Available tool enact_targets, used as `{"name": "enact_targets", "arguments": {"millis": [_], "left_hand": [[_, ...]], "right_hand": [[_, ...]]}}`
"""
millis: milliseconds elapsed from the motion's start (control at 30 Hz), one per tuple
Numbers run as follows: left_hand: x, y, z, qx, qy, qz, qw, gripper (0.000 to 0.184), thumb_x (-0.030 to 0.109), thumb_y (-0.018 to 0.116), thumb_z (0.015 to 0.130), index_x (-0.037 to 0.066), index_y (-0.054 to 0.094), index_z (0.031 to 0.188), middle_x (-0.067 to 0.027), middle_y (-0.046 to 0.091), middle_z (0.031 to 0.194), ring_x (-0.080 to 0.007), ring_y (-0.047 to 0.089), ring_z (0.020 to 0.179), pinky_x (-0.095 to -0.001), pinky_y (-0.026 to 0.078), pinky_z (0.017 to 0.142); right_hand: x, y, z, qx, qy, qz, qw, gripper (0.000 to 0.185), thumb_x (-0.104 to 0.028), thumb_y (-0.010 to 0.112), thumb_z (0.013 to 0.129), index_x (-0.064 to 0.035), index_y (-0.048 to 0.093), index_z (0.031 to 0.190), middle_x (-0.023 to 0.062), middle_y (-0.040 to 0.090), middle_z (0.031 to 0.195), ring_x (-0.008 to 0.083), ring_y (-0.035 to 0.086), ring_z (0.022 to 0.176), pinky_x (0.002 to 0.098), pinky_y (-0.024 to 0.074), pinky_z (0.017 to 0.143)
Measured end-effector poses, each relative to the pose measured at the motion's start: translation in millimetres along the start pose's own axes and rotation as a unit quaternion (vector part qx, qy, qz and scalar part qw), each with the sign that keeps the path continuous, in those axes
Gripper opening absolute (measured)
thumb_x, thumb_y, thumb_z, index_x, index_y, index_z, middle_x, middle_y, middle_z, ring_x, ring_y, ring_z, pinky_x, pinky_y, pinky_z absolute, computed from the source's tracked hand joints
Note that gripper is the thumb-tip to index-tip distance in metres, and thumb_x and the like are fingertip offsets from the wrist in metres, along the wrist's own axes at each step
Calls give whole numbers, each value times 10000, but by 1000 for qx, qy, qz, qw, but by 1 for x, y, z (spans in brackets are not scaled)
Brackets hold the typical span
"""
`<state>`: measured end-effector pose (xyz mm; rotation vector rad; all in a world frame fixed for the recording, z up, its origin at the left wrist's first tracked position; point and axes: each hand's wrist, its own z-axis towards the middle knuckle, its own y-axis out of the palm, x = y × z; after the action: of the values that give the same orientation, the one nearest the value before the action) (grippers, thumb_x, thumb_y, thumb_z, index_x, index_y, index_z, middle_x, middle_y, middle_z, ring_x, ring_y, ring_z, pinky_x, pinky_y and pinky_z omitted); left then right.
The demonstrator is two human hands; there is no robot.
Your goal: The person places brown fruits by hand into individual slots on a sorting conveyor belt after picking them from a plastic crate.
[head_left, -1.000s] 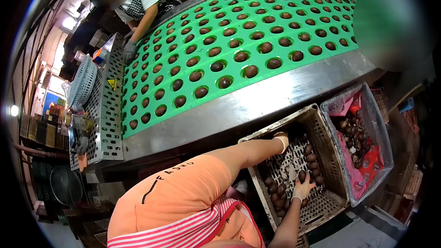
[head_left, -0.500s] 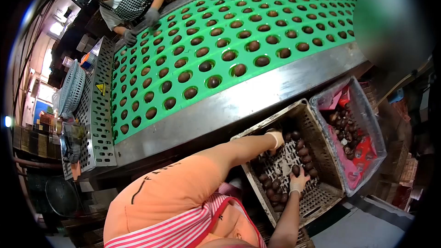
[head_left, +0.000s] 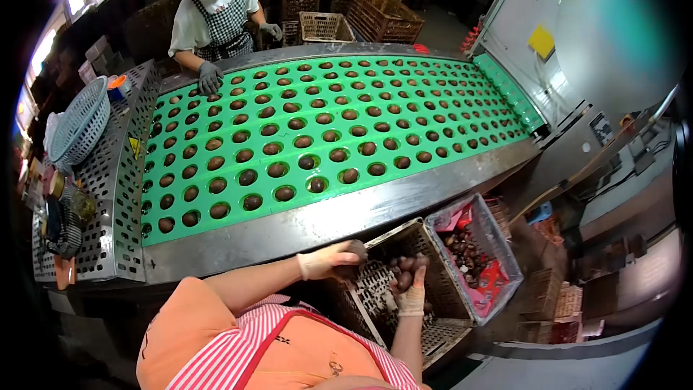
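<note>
Gloved, my left hand point(head_left: 338, 260) is up at the rim of the worn crate point(head_left: 361, 312), near the steel edge, with its fingers curled round brown balls. My right hand point(head_left: 410, 285) is over the same crate, palm upward, gripping several dark brown balls point(head_left: 408, 266). Beyond the steel edge point(head_left: 310, 225) lies the green tray surface point(head_left: 303, 128), with rows of round pockets, most of which hold one brown ball each. Part of the crate's inside is hidden by my hands.
A lined grey bin point(head_left: 505, 291) with brown pieces and red wrapping stands right of the crate. Across the green surface is a co-worker point(head_left: 224, 18) in grey gloves. A blue basket point(head_left: 81, 124) rests on the perforated metal panel point(head_left: 108, 173) at left. A grey machine point(head_left: 530, 29) stands at right.
Both hands have risen out of the crate holding brown balls. The view has tilted up and shifted, and the co-worker's hands have moved apart.
</note>
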<state>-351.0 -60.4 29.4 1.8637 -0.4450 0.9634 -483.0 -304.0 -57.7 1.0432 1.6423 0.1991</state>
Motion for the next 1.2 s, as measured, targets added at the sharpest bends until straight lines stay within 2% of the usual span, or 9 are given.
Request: {"name": "enact_targets", "arguments": {"millis": [200,300,400,467,567,667,733,867,1200], "left_hand": [[31,-96,-110,61,130,-200,969,450,304,762,777,122,520,1111,39,531,851,-51,372,544,-215,317,485],[58,-158,-182,166,232,-199,938,268,346,732,827,185,546,931,59,449,691,-83,428,613,-282,355,544],[60,-208,-229,209,388,-113,891,419,520,592,900,180,522,1135,2,547,1142,-120,555,733,-261,428,565],[46,-218,-245,379,379,-263,802,361,460,518,948,166,511,1158,1,595,1054,-174,568,724,-308,439,570],[-6,-290,-280,293,434,-129,842,346,326,555,946,120,502,1218,-24,574,956,-184,564,715,-309,454,572],[7,-282,-304,512,283,72,808,616,297,752,792,67,485,1298,-97,556,972,-206,567,796,-318,469,653],[-4,-301,-303,607,233,357,671,640,316,804,720,58,546,1246,-138,541,1090,-259,571,968,-377,500,809],[54,-263,-282,549,58,533,641,579,320,835,604,112,637,1107,-226,446,1316,-401,562,1113,-430,486,955],[105,-301,-135,277,-52,632,722,606,426,766,642,89,642,1131,-208,439,1346,-401,620,992,-443,509,917]], "right_hand": [[8,110,28,-127,-41,-43,990,588,-489,751,806,-261,477,1273,-53,527,908,119,529,739,267,440,549],[47,170,45,54,-159,-264,950,536,-326,750,856,-144,495,1292,-3,551,992,133,556,777,302,478,578],[77,158,118,39,-181,-208,960,493,-217,710,891,-78,492,1310,39,557,1125,145,549,859,307,491,652],[76,198,102,57,-143,-208,966,506,-285,702,896,-150,483,1332,3,585,1123,152,563,794,296,488,601],[78,235,92,14,-103,-329,939,589,-324,779,809,-154,508,1303,9,577,1085,136,547,764,312,489,568],[106,251,122,-142,-240,-484,829,547,-247,826,736,-100,603,1213,89,527,1190,223,569,967,370,526,799],[116,301,101,-162,-312,-646,677,568,-153,838,666,-125,634,1196,195,380,1331,341,477,1201,414,437,1001],[148,372,104,-256,-321,-710,571,583,-179,854,637,-223,640,1178,218,402,1329,395,514,1146,426,483,938],[187,391,219,-288,-229,-859,357,497,8,647,730,-254,632,1152,203,391,1362,407,559,1080,471,516,896]]}}
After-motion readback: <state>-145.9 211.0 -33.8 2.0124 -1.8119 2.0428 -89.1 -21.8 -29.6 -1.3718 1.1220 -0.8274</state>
